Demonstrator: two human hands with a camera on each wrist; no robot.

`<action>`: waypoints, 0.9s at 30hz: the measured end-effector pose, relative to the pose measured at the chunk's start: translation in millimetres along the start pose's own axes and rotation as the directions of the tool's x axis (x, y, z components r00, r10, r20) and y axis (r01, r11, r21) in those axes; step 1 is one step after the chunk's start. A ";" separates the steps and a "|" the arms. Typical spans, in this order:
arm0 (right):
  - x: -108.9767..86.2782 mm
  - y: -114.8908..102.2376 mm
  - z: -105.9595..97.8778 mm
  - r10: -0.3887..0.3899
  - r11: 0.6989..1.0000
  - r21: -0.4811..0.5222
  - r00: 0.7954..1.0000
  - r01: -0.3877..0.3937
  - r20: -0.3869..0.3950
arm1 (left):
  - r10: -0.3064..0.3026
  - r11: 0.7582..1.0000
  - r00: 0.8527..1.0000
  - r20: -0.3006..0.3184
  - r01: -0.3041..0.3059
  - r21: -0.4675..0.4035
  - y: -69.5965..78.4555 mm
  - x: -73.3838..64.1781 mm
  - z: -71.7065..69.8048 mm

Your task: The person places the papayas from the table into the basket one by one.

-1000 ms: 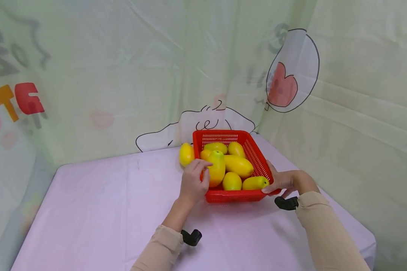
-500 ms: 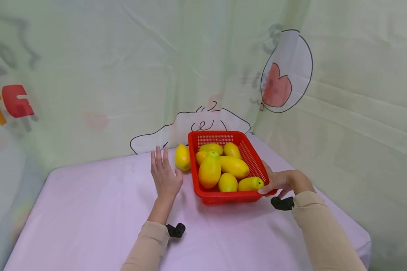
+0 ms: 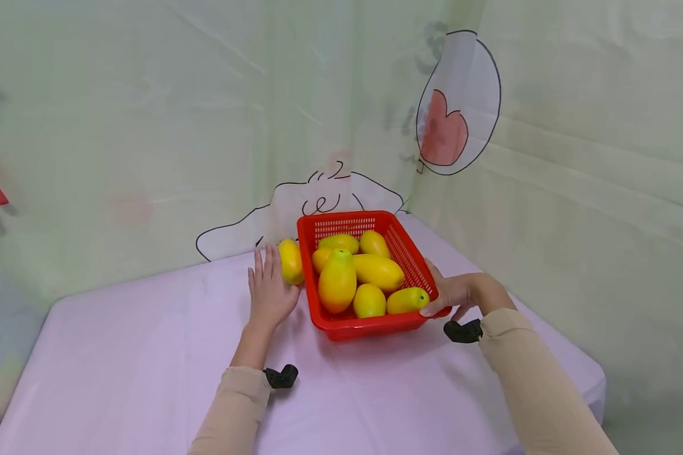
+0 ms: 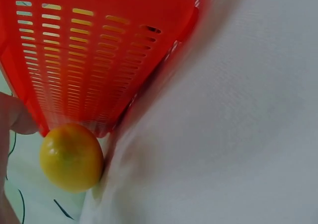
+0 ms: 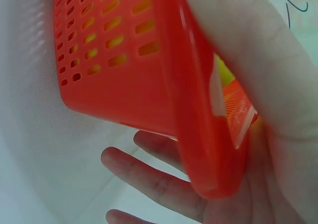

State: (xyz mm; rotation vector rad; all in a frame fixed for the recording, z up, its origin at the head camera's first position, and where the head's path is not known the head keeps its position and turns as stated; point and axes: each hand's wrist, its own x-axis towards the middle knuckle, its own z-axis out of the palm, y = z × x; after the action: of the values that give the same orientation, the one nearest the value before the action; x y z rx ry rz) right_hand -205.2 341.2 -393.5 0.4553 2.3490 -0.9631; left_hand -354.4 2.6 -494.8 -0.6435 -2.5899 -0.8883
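A red plastic basket [image 3: 350, 327] with slotted walls holds several yellow fruits, among them a large papaya-like fruit [image 3: 338, 282] and a long yellow fruit [image 3: 378, 272]. Another yellow mango-like fruit [image 3: 291, 261] lies on the table outside, against the basket's left wall. My left hand [image 3: 270, 294] stands beside this outer fruit with straight fingers; whether it touches it I cannot tell. In the left wrist view the same fruit [image 4: 72, 158] sits at the basket's far end. At the near right corner, my right hand [image 3: 454, 294] grips the basket's rim [image 5: 198, 110], thumb on top, fingers outside.
A table with a pale lilac cloth [image 3: 136, 354] spreads out to the left and in front of the basket. Pale printed curtains [image 3: 165, 126] hang close behind the table and along its right side.
My left hand has left the papaya-like fruit in the basket, straightened its fingers and moved left and forward to the outer fruit. The right hand keeps its grip; the head view has shifted right.
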 end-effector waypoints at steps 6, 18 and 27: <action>-1.4 -8.5 -2.3 -0.006 1.000 -0.005 1.000 0.005 -0.009 | 0.027 0.996 0.981 0.192 -0.044 0.083 -4.3 1.3 3.4; -3.3 -0.5 1.6 0.000 0.999 0.033 1.000 0.000 -0.019 | 0.023 0.999 0.992 0.127 -0.027 0.024 -0.6 -4.4 19.1; 3.5 3.7 4.1 -0.015 0.999 0.036 1.000 0.016 -0.014 | 0.050 0.996 0.988 0.144 -0.059 0.061 -1.1 -3.3 26.7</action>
State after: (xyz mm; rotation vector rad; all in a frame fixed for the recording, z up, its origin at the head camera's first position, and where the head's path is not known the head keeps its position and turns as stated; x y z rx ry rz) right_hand -204.6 341.1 -400.0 0.4596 2.3542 -1.0141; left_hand -356.4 17.9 -516.9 -0.7822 -2.6999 -0.7631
